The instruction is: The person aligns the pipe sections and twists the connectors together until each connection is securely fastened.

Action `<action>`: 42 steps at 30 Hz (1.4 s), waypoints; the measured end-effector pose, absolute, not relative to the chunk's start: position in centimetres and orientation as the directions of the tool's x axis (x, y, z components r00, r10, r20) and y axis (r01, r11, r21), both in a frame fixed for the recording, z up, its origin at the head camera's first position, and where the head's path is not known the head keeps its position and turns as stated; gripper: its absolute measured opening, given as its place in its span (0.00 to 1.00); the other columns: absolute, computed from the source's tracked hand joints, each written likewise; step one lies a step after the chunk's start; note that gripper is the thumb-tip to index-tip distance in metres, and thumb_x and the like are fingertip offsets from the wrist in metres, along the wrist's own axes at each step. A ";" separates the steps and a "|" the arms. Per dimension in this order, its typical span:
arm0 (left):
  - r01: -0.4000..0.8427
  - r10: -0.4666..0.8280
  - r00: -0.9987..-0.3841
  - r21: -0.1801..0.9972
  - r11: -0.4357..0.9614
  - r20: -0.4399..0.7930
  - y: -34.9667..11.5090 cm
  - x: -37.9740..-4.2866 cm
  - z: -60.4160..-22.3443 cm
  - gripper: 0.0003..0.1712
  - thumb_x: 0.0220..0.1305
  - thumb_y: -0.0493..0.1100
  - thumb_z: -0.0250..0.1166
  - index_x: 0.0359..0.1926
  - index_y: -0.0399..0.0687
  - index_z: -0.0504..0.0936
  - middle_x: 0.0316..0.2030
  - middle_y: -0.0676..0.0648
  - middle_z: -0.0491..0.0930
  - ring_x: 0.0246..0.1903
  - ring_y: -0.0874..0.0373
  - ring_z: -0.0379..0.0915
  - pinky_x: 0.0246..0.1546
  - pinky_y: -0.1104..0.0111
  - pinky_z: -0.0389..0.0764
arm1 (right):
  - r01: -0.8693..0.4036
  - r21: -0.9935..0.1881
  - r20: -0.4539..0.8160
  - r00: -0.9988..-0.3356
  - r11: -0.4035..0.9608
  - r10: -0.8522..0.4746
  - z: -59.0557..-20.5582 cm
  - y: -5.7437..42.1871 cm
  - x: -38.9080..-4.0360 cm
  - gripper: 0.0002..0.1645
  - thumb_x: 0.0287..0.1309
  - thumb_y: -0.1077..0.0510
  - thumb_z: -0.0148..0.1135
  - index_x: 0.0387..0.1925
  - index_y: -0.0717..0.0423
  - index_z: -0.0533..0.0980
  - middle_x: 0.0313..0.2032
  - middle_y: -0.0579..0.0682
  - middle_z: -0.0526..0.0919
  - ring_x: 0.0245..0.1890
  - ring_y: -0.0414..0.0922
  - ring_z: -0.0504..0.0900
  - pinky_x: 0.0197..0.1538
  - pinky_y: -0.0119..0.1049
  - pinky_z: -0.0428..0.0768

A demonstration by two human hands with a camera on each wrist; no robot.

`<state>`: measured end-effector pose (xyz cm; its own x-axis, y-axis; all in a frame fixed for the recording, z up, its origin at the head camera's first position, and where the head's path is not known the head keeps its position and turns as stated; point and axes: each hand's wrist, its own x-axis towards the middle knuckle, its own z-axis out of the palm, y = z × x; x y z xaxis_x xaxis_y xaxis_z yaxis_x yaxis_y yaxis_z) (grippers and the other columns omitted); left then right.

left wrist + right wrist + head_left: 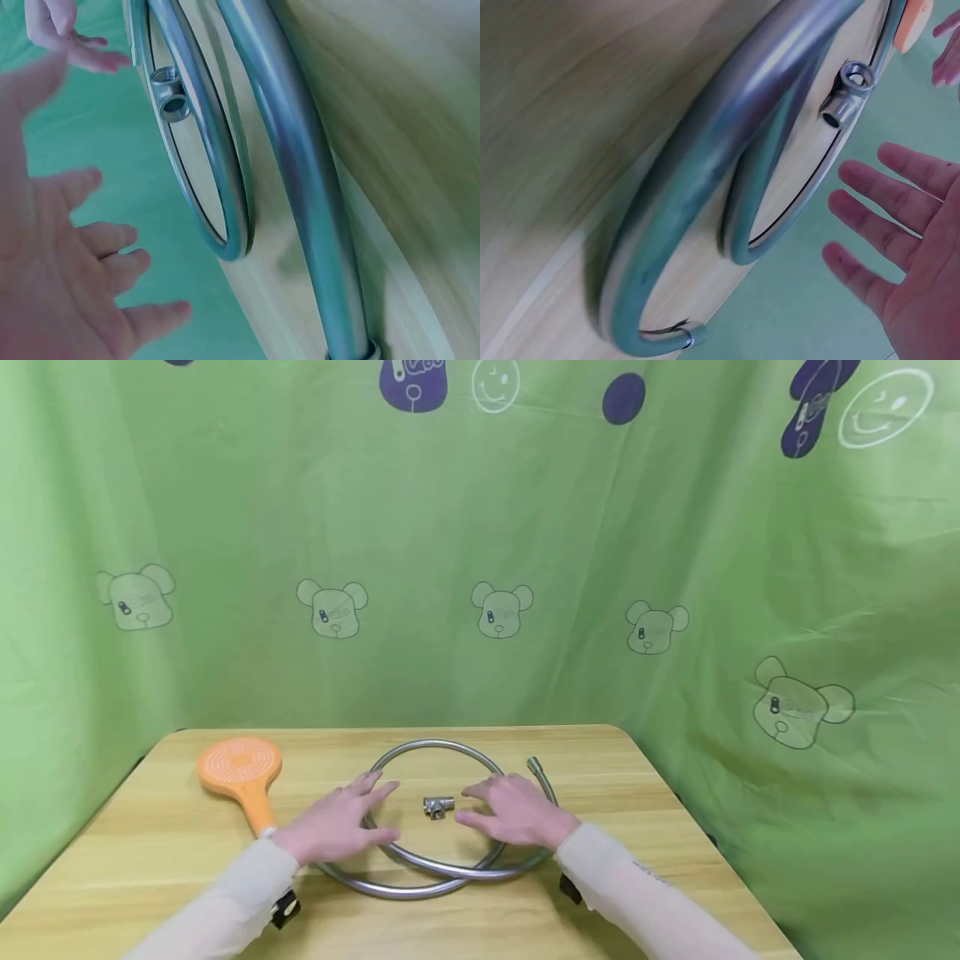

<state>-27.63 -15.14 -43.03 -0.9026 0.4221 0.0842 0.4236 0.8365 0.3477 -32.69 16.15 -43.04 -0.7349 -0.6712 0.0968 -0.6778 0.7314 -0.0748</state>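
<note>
We have free room above the metal fitting; sliding in low along the bench, we would meet the looped hose around it.

On the table, a coiled hose lies mid-width. A tee fitting sits inside the loop, between left hand and right hand. A shower head lies left of the hose. One hose end lies beyond the right hand. A curtain hangs behind the table.
</note>
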 end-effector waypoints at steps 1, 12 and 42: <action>0.416 0.404 -0.908 0.358 0.836 0.113 -15.4 -27.7 -43.0 0.49 0.62 0.74 0.59 0.75 0.53 0.64 0.76 0.38 0.56 0.73 0.37 0.56 0.70 0.38 0.60 | -0.682 -0.081 0.108 -0.731 0.727 -0.674 -43.0 16.0 -32.7 0.42 0.70 0.26 0.41 0.63 0.52 0.76 0.61 0.51 0.81 0.61 0.52 0.79 0.66 0.51 0.75; 0.316 0.202 -0.931 0.397 0.862 0.303 -18.6 -27.1 -42.5 0.25 0.66 0.51 0.65 0.58 0.40 0.80 0.57 0.37 0.82 0.57 0.38 0.78 0.59 0.44 0.77 | -0.666 -0.135 0.095 -0.746 0.734 -0.659 -43.3 15.3 -32.2 0.48 0.66 0.20 0.36 0.66 0.49 0.74 0.64 0.50 0.78 0.65 0.49 0.76 0.68 0.48 0.74; 0.071 -0.044 -0.963 0.410 0.909 0.264 -25.1 -26.1 -41.4 0.25 0.68 0.48 0.60 0.59 0.36 0.77 0.53 0.31 0.81 0.38 0.40 0.83 0.32 0.51 0.83 | -0.670 -0.135 0.131 -0.742 0.730 -0.657 -43.6 15.2 -32.1 0.54 0.61 0.16 0.35 0.77 0.44 0.58 0.72 0.51 0.69 0.69 0.51 0.71 0.70 0.53 0.71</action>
<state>-26.10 -25.14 -41.42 -0.9634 -0.0443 0.2643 0.0708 0.9091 0.4105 -32.07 15.17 -43.57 -0.7425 -0.6570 0.1307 -0.6699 0.7302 -0.1346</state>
